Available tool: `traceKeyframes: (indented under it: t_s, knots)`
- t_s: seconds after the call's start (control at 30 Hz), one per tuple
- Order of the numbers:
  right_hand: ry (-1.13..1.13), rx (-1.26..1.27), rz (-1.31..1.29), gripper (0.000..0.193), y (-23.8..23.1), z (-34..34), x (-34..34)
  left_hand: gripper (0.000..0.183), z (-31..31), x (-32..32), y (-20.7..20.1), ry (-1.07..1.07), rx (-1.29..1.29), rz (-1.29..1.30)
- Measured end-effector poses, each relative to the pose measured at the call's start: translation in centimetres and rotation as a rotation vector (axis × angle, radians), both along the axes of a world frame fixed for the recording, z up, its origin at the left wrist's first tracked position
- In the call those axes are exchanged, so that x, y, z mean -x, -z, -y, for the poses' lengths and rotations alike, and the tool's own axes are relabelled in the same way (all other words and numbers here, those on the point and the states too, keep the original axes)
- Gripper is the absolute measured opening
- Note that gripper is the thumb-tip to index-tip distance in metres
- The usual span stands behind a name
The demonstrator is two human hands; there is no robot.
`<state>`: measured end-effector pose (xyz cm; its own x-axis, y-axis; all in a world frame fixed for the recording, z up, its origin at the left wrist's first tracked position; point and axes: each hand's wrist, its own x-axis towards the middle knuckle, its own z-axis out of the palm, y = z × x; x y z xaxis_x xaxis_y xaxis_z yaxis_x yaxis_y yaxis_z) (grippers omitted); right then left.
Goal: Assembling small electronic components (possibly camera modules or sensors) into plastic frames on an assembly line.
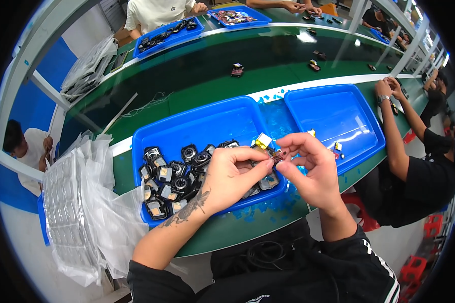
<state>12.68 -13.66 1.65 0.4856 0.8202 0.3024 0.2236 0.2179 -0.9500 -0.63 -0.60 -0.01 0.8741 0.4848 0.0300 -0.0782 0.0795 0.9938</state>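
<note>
Over the right edge of a blue tray point(197, 117), my left hand point(235, 174) pinches a small circuit board point(278, 156) between thumb and fingertips. A white-and-yellow wrapped block point(262, 141) sticks up beside the board, seemingly joined to it. From the other side my right hand point(312, 171) closes thumb and forefinger on the board's right end. Fingertips cover much of the board. Inside the tray lie several black watch-like cases point(189, 153), some showing round dark faces, others grey and tan insides. My left forearm hides part of them.
A second blue tray point(333, 108) holds a few small boards point(337, 150). Blue scraps point(250, 212) litter the green bench. Stacked clear plastic trays point(68, 212) stand at left. Small boards point(237, 69) lie on the green belt point(197, 70). A co-worker's arms point(397, 136) are close at right.
</note>
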Motion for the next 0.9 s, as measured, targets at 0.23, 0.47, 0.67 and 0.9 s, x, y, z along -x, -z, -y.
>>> traceKeyframes:
  t_s: [0.23, 0.47, 0.67, 0.9]
  knots:
    - [0.096, 0.003, 0.090, 0.022, 1.0, -0.9, -0.7, 0.033, 0.7, -0.2, -0.6, -0.036, 0.086, 0.054]
    - [0.072, -0.006, 0.059, 0.025, 0.9, -1.1, -0.6, 0.043, 0.4, -0.1, -0.6, -0.030, -0.047, 0.117]
    - [0.152, -0.040, 0.181, 0.026, 1.5, -1.2, -0.1, 0.046, 0.5, -0.2, -0.6, -0.017, -0.067, 0.140]
    - [0.260, -0.036, 0.286, 0.037, 1.3, -1.7, 0.4, 0.057, 1.3, -0.5, -0.8, -0.089, 0.078, 0.188]
